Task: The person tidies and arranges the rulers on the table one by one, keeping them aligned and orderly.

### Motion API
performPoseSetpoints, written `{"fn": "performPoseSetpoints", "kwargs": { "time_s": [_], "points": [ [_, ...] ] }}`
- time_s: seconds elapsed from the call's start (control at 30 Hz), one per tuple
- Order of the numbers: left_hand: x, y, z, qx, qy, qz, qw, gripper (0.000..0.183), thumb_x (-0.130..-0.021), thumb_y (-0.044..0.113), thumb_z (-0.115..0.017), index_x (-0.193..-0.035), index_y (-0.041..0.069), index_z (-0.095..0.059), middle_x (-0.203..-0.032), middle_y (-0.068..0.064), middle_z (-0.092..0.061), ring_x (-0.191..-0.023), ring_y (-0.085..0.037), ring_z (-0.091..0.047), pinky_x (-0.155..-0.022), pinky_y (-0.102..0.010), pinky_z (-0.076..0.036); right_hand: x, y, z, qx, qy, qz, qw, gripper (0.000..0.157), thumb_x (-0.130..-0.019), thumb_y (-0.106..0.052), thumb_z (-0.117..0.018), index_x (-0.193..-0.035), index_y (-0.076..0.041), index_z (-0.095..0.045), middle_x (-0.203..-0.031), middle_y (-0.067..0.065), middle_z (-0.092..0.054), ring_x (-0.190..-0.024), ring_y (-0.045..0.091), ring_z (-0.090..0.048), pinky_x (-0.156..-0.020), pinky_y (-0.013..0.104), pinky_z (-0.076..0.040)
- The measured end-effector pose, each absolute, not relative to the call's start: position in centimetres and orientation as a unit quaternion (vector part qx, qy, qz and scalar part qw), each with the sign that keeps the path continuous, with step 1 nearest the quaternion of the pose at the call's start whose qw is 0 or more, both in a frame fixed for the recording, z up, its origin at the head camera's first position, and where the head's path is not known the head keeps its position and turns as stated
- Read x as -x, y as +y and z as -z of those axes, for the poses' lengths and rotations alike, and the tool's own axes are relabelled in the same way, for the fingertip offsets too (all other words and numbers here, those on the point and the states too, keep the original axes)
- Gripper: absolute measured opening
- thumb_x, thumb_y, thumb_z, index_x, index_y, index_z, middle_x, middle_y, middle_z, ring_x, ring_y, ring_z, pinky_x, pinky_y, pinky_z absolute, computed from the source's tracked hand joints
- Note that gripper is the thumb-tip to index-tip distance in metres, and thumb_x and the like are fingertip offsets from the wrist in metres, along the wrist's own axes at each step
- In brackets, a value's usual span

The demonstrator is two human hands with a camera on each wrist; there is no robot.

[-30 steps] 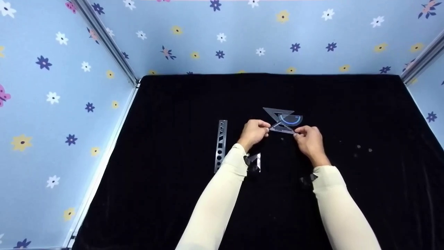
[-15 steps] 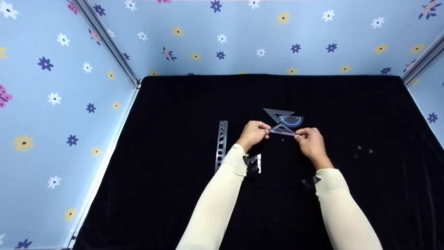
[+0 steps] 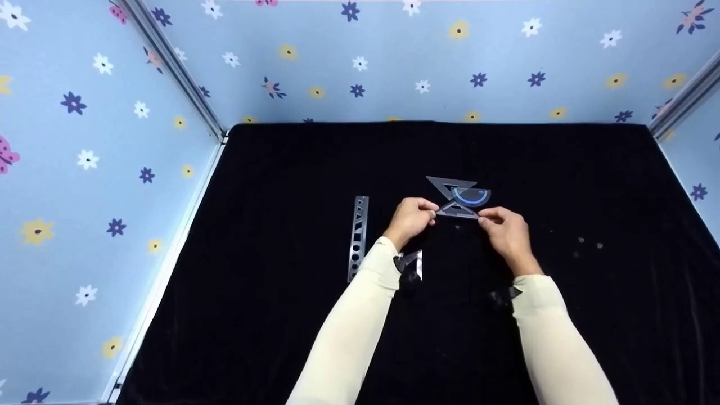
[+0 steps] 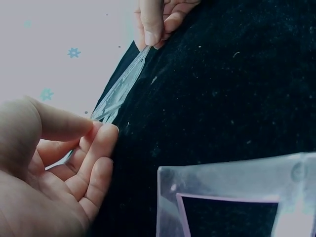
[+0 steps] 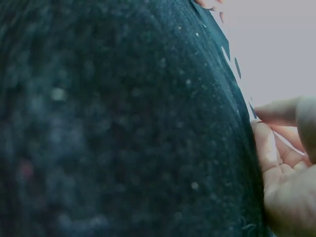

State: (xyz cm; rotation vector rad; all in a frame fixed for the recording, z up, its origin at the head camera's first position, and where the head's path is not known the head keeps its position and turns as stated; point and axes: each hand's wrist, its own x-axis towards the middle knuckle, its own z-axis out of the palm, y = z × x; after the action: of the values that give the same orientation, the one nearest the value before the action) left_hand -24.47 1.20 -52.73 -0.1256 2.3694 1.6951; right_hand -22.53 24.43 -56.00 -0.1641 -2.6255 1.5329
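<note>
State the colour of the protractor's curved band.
The curved band on the see-through protractor is blue; it shows best in the head view.

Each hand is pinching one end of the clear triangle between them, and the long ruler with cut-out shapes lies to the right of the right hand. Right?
Not quite: the long ruler lies to the left of the left hand, as the head view shows. Both hands do pinch the clear triangle.

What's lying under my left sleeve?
The ruler seems to run slightly beneath the left sleeve; a clear triangle peeks out by the cuff. Anything else under there is covered.
</note>
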Motion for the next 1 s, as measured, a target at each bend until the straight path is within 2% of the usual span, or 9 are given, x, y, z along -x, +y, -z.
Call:
{"fn": "performPoseSetpoints", "kwargs": {
  "time_s": [0.07,0.3,0.37,0.5,0.6,0.73,0.83,1.0],
  "points": [
    [24.4,1.1,52.6,0.039,0.814,-0.568,0.11,0.022,-0.102,-0.003,-0.069,-0.117,-0.002,-0.084,-0.102,-0.014,-0.084,-0.072,-0.003,-0.064,-0.068,-0.012,-0.048,22.7,24.5,56.3,0.056,-0.86,-0.506,0.043,0.015,-0.099,-0.008,-0.076,-0.11,-0.002,-0.086,-0.102,0.005,-0.085,-0.084,-0.004,-0.064,-0.079,0.012,-0.048],
    [24.1,0.7,52.2,0.026,0.833,-0.542,0.107,0.022,-0.103,-0.001,-0.07,-0.119,0.0,-0.085,-0.104,-0.019,-0.086,-0.073,-0.003,-0.063,-0.068,-0.012,-0.046,25.2,26.0,60.8,0.056,-0.883,-0.464,0.051,0.016,-0.101,-0.017,-0.078,-0.112,-0.013,-0.089,-0.116,0.006,-0.086,-0.094,-0.003,-0.066,-0.083,0.01,-0.049],
    [24.0,0.6,52.2,0.023,0.837,-0.536,0.108,0.022,-0.103,0.0,-0.07,-0.12,0.0,-0.085,-0.105,-0.02,-0.086,-0.074,-0.002,-0.063,-0.069,-0.012,-0.045,25.6,26.4,61.5,0.044,-0.886,-0.459,0.048,0.018,-0.101,-0.018,-0.077,-0.114,-0.012,-0.088,-0.122,0.011,-0.086,-0.101,0.004,-0.069,-0.087,0.011,-0.05],
    [23.9,0.4,52.1,0.018,0.839,-0.533,0.11,0.022,-0.104,0.0,-0.069,-0.12,-0.001,-0.084,-0.108,-0.02,-0.086,-0.075,-0.002,-0.063,-0.071,-0.011,-0.045,25.8,26.6,61.8,0.033,-0.891,-0.452,0.037,0.02,-0.101,-0.018,-0.076,-0.116,-0.013,-0.088,-0.126,0.013,-0.085,-0.115,0.02,-0.074,-0.092,0.014,-0.05],
    [23.7,0.5,51.9,0.017,0.837,-0.536,0.114,0.022,-0.105,0.0,-0.069,-0.121,0.0,-0.084,-0.104,-0.016,-0.086,-0.075,-0.002,-0.063,-0.071,-0.011,-0.046,25.8,26.8,61.6,0.034,-0.896,-0.443,0.027,0.021,-0.1,-0.017,-0.076,-0.117,-0.013,-0.088,-0.128,0.012,-0.085,-0.121,0.026,-0.075,-0.097,0.02,-0.052],
    [23.6,0.4,51.8,0.014,0.833,-0.54,0.122,0.022,-0.105,0.001,-0.069,-0.122,0.001,-0.084,-0.102,-0.01,-0.084,-0.076,-0.003,-0.064,-0.072,-0.012,-0.048,25.8,27.0,61.5,0.037,-0.899,-0.435,0.021,0.022,-0.1,-0.016,-0.075,-0.117,-0.014,-0.088,-0.129,0.012,-0.085,-0.125,0.028,-0.075,-0.106,0.035,-0.055],
    [23.5,0.3,51.7,0.014,0.832,-0.54,0.123,0.022,-0.106,0.002,-0.069,-0.122,0.0,-0.084,-0.104,-0.012,-0.085,-0.076,-0.003,-0.065,-0.072,-0.012,-0.049,25.7,26.8,61.3,0.033,-0.901,-0.433,0.021,0.021,-0.1,-0.016,-0.075,-0.116,-0.014,-0.088,-0.129,0.013,-0.085,-0.126,0.03,-0.075,-0.109,0.041,-0.055],
    [23.3,0.0,51.6,0.013,0.828,-0.548,0.116,0.022,-0.106,0.002,-0.069,-0.122,0.0,-0.084,-0.111,-0.017,-0.086,-0.078,-0.003,-0.066,-0.072,-0.012,-0.05,25.7,26.3,61.2,0.031,-0.901,-0.432,0.03,0.021,-0.099,-0.016,-0.075,-0.114,-0.014,-0.089,-0.126,0.012,-0.086,-0.122,0.028,-0.076,-0.103,0.033,-0.055]
  ]
}}
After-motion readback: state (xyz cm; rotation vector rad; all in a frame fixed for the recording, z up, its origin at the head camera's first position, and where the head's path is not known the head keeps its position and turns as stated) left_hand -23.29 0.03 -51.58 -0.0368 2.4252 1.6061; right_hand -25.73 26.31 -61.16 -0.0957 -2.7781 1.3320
